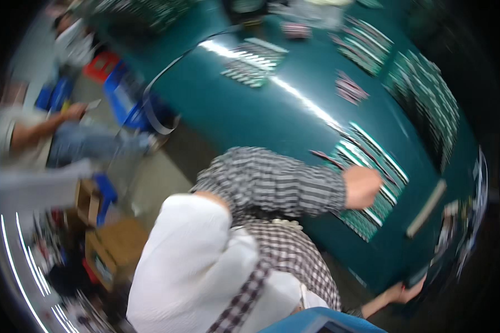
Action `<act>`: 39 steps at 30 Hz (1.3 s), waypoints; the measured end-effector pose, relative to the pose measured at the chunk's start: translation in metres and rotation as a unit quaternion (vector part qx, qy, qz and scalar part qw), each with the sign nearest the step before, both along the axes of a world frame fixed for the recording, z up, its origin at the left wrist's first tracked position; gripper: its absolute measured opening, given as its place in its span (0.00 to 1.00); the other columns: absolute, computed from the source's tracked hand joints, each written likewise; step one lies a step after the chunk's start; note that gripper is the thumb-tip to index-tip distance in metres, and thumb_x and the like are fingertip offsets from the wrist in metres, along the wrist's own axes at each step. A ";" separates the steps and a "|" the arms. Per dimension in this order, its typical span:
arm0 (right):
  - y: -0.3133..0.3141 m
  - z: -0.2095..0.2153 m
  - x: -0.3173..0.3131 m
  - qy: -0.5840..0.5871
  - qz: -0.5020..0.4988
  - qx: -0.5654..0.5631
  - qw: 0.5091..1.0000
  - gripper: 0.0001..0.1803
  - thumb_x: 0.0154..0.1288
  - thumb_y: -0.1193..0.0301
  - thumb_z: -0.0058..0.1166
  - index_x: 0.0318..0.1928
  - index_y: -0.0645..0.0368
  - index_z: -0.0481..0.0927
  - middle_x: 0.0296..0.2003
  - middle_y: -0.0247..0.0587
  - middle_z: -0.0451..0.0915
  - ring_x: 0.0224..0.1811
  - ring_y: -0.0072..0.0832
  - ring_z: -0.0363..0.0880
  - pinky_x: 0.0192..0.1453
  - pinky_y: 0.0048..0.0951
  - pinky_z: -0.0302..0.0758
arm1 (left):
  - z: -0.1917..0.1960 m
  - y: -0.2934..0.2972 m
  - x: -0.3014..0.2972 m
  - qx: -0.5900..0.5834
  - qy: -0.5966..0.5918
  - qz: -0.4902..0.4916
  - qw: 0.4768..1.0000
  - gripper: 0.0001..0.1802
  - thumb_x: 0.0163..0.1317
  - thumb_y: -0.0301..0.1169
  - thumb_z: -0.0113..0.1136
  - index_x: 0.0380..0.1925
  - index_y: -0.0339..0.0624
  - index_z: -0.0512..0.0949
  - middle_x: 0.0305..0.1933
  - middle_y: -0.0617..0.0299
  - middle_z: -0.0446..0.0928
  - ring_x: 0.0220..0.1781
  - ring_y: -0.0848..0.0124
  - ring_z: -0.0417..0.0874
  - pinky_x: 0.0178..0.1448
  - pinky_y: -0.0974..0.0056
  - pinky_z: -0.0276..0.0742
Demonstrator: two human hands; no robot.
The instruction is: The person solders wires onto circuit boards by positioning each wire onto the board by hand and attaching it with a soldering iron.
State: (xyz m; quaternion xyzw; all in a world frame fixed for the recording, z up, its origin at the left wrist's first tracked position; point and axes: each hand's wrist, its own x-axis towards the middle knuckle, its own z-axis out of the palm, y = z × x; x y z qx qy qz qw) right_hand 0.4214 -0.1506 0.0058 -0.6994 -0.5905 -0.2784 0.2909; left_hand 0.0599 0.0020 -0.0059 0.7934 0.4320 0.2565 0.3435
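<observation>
Right hand [408,291], 5 o'clock, at table [272,111] edge; grip cannot be told through blur. Strips [386,161] lie at 3 o'clock, under a co-worker's fist [363,186]. Risk: jolting the table would likely scatter them.

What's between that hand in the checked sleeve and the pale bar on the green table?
Head view, though blurred: rows of small striped strips lie between the hand in the checked sleeve and the pale bar.
</observation>
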 end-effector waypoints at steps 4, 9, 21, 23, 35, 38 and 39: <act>0.027 0.010 -0.026 0.080 0.000 -0.025 0.996 0.22 0.48 0.86 0.49 0.48 0.66 0.78 0.44 0.47 0.80 0.47 0.38 0.78 0.56 0.34 0.70 | -0.007 0.007 -0.002 -0.029 -0.005 0.012 0.999 0.04 0.47 0.28 0.58 0.23 0.40 0.77 0.30 0.53 0.75 0.31 0.55 0.79 0.36 0.55 0.76; 0.022 0.005 0.004 0.047 0.008 -0.058 0.997 0.18 0.55 0.76 0.52 0.48 0.64 0.77 0.42 0.45 0.80 0.47 0.41 0.78 0.53 0.33 0.72 | -0.001 0.002 0.000 -0.020 0.015 0.015 1.000 0.04 0.48 0.26 0.60 0.24 0.41 0.76 0.25 0.58 0.73 0.26 0.63 0.76 0.30 0.61 0.72; 0.024 0.012 0.032 -0.008 0.011 -0.092 0.996 0.20 0.48 0.72 0.57 0.46 0.58 0.79 0.40 0.41 0.80 0.42 0.38 0.79 0.45 0.32 0.76 | 0.008 -0.004 0.004 -0.113 -0.004 0.023 0.993 0.04 0.50 0.21 0.61 0.25 0.37 0.76 0.25 0.63 0.72 0.21 0.78 0.72 0.26 0.72 0.68; 0.025 0.012 0.030 -0.007 0.008 -0.116 0.993 0.21 0.47 0.74 0.57 0.46 0.58 0.79 0.40 0.41 0.80 0.42 0.37 0.79 0.44 0.32 0.76 | 0.009 -0.002 0.005 -0.115 -0.002 0.023 0.993 0.04 0.50 0.21 0.61 0.25 0.37 0.76 0.25 0.63 0.72 0.21 0.78 0.72 0.26 0.72 0.68; 0.029 0.055 0.016 0.587 -0.045 0.012 0.808 0.19 0.56 0.72 0.61 0.48 0.67 0.78 0.40 0.42 0.81 0.37 0.31 0.83 0.42 0.26 0.77 | 0.009 -0.002 0.005 -0.113 -0.005 0.030 0.993 0.04 0.50 0.21 0.61 0.25 0.37 0.75 0.25 0.63 0.72 0.21 0.78 0.71 0.25 0.72 0.68; 0.031 0.052 0.047 0.730 -0.030 0.030 0.682 0.18 0.60 0.67 0.60 0.46 0.66 0.77 0.36 0.40 0.81 0.37 0.31 0.83 0.34 0.22 0.79 | 0.008 -0.002 0.006 -0.119 -0.015 0.026 0.992 0.04 0.50 0.21 0.61 0.25 0.37 0.75 0.25 0.63 0.72 0.21 0.77 0.71 0.26 0.72 0.68; 0.032 0.047 0.056 0.731 -0.029 0.028 0.681 0.18 0.60 0.67 0.60 0.46 0.66 0.77 0.36 0.40 0.81 0.37 0.31 0.83 0.34 0.22 0.79 | 0.008 -0.002 0.006 -0.120 -0.013 0.027 0.992 0.04 0.50 0.21 0.61 0.25 0.37 0.75 0.25 0.63 0.72 0.21 0.77 0.71 0.26 0.72 0.68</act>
